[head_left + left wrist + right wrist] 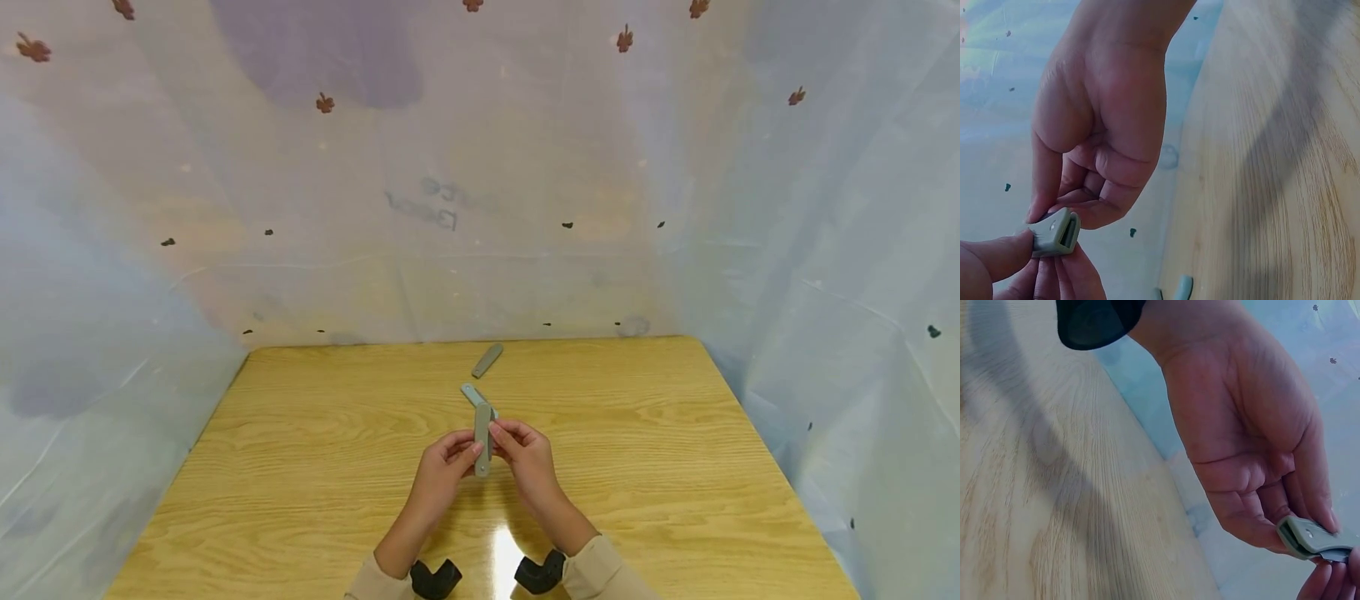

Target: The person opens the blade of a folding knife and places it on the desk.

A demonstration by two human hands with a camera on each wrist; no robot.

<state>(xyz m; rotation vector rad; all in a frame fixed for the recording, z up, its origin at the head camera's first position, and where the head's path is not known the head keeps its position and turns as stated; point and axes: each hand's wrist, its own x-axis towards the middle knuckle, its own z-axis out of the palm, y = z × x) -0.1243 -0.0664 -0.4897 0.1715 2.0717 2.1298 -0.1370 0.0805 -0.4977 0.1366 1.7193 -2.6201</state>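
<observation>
A grey-green folding knife (482, 442) is held upright in front of me, raised over the table. My left hand (442, 471) pinches its lower part, thumb across the handle. From the other side, the thumb and fingers of my right hand (528, 458) pinch at the knife's edge. The left wrist view shows the slotted end of the knife (1059, 234) between both hands. In the right wrist view, a thin dark metal edge shows along the handle of the knife (1316, 537). Behind it on the table lies a pale blue-green folding knife (472, 393), partly hidden.
Farther back on the wooden table (315, 433) lies another grey-green handled piece (487, 361). Patterned sheeting (480, 167) hangs behind the table and along both sides. Black bands (435, 579) sit at my wrists, by the beige sleeves.
</observation>
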